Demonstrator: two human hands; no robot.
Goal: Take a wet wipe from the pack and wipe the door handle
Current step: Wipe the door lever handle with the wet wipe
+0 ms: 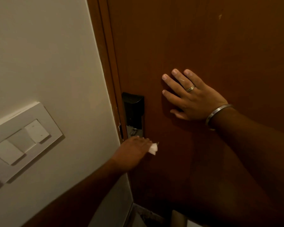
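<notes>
A dark lock plate (pixel 134 115) sits on the brown wooden door (pixel 203 38) near its left edge. My left hand (pixel 133 153) is closed around the spot just below the plate, covering the door handle, and a white wet wipe (pixel 153 148) sticks out from its fingers on the right. My right hand (pixel 192 95) lies flat on the door to the right of the plate, fingers spread, with a ring and a metal bangle on it. The handle itself is hidden under my left hand. The wipe pack is not in view.
A cream wall (pixel 44 54) fills the left side, with a white switch panel (pixel 21 141) low on it. The brown door frame (pixel 108 63) runs between wall and door. A strip of floor (pixel 146 217) shows at the bottom.
</notes>
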